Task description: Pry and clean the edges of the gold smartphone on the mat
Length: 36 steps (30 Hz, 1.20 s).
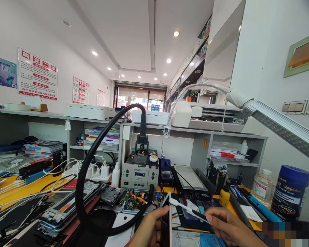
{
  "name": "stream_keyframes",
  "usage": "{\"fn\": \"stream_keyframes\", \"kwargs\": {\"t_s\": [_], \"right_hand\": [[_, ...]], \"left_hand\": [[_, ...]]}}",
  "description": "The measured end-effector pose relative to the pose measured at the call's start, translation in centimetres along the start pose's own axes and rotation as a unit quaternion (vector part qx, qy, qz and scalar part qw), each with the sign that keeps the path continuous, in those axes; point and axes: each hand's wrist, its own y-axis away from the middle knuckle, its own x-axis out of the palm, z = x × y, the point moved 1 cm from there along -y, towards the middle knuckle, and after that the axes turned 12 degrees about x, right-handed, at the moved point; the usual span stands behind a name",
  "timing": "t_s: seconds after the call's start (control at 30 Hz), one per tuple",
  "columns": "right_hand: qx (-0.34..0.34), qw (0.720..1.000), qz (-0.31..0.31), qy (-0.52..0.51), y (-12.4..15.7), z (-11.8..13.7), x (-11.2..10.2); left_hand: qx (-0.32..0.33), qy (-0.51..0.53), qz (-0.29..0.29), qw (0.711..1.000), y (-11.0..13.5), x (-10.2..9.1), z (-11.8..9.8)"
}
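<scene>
My left hand [149,226] is closed around a white-edged phone [170,223], which stands up on its side with its dark face turned to the left. In my right hand [228,224] I grip the dark handle end of a white toothbrush [185,206]. The brush head is right beside the top of the phone; whether the bristles touch it I cannot tell. Below the brush, tweezers [177,215] lie on the work surface. Just left of my left hand lies a white phone panel [121,226], partly behind a thick black hose [79,185].
The hose arches from a soldering station [139,174] across the left side. Stacked phone parts [74,200] cover the left bench. To the right stand a yellow bottle [224,196], a clear bottle [263,187] and a blue-lidded canister [290,192]. A lamp [285,121] hangs overhead.
</scene>
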Motion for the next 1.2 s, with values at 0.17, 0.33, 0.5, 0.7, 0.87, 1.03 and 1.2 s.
{"fn": "stream_keyframes", "kwargs": {"t_s": [0.17,0.33,0.5,0.7,0.87,1.03,1.2], "right_hand": [[0.000,1.000,0.023,0.018,0.6,0.2,0.0],[-0.003,0.999,0.024,0.032,0.9,0.3,0.1],[-0.004,1.000,0.009,0.012,0.9,0.3,0.1],[-0.008,1.000,-0.018,0.020,0.5,0.5,0.1],[-0.024,0.997,-0.061,0.035,0.4,0.8,0.1],[-0.037,0.994,-0.092,0.046,0.3,0.7,0.1],[-0.048,0.996,-0.069,0.041,0.3,0.8,0.0]], "left_hand": [[-0.003,0.006,-0.016,1.000,-0.7,-0.3,0.4],[-0.009,0.002,-0.004,1.000,-1.2,-0.5,0.8],[0.002,0.005,-0.007,1.000,-1.2,-0.4,0.8],[0.011,0.003,-0.005,1.000,-1.0,-0.5,0.7],[0.004,-0.009,-0.007,1.000,-1.0,-0.7,0.7],[0.007,-0.016,-0.005,1.000,-0.9,-0.5,0.7],[0.020,-0.013,-0.013,1.000,-0.8,-0.6,0.8]]}}
